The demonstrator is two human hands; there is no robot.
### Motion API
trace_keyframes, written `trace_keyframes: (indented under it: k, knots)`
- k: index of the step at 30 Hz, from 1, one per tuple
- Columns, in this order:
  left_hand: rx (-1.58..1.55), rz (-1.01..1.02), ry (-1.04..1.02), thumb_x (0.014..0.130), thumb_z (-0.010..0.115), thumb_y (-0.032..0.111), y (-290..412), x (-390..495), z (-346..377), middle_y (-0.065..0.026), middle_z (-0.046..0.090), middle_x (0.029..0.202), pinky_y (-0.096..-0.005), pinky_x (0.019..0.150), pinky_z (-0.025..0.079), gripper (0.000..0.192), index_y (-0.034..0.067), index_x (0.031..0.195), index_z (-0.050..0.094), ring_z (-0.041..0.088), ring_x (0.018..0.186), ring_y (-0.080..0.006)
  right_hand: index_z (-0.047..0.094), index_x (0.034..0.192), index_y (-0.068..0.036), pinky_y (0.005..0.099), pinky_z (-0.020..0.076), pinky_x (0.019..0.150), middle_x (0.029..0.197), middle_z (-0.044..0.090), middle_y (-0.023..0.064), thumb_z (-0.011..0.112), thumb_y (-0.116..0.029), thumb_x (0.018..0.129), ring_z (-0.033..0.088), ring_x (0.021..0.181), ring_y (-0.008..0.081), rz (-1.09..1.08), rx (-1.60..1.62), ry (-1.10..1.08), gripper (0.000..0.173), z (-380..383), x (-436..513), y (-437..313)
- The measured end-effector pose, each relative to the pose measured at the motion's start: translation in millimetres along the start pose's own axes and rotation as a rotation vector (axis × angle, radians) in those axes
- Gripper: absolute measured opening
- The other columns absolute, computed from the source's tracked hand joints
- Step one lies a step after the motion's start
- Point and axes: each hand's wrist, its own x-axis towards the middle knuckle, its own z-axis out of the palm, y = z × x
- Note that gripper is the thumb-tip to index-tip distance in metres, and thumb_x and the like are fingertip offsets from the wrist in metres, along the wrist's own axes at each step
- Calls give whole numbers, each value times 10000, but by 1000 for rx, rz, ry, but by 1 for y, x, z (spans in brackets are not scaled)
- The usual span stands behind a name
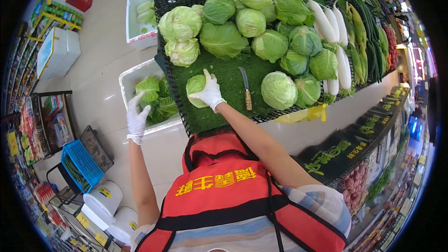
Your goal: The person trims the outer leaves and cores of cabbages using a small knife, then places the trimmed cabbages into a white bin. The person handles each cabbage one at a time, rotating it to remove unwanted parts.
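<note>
My right hand [210, 92], in a white glove, grips a small green cabbage [196, 85] resting on the green turf mat [227, 119] of the stand. Fingers and thumb of my gloved left hand [137, 117] are spread over the near-left rim of a white foam box [130, 77]. Loose cabbage leaves [162, 103] lie in that box, close to the left fingertips; whether they touch is unclear. To the right of the held cabbage lies a knife [246, 89] with a curved blade and a light handle. A pale round cabbage [279, 90] sits beyond the knife.
Several cabbages [224, 38] are piled at the back of the stand, beside white radishes [341, 66]. Another foam box [141, 35] stands on the floor farther back. At left are a blue crate [80, 162] of green vegetables and stacked foam boxes [57, 52].
</note>
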Motion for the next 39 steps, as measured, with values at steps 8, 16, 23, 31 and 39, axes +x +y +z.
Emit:
trace_keyframes:
  k: [8,16,23,31,39]
  knots:
    - [-406,-202,-337,883,652,17,5,16,137,-33,664,1131,-273,918,477,354,46,1234,619,602,996,-122,309,1460,-52,363,432,1035,1360,482,162,881,-277,683,503,1234,243,127,819,-94,991,-56,-11,30]
    - [-162,-105,-657,912,616,128,75,4,227,-92,667,1144,-303,910,484,327,33,1225,621,620,1012,-163,312,1461,-85,349,454,1007,1335,496,124,839,-80,695,522,1190,220,-96,1019,239,930,-232,-97,33]
    - [-152,66,-842,881,658,168,122,1,315,-102,635,1092,-330,917,486,327,62,1190,644,628,1003,-210,323,1450,-17,359,440,1023,1362,460,145,912,-204,634,509,1193,247,-166,404,679,1023,-302,-61,127]
    - [-126,66,-821,904,631,170,134,37,356,-112,659,1141,-324,942,479,332,36,1208,627,624,1040,-193,409,1395,17,517,340,1063,1369,420,331,790,-487,741,435,1240,454,-50,-251,999,909,-363,-28,121]
    - [-728,-484,-762,992,465,466,239,123,476,-142,478,1368,-423,913,504,617,99,1472,338,595,1081,-318,275,1503,-151,491,458,964,1361,444,265,898,-458,508,526,1152,440,-122,-493,519,1213,-413,63,115]
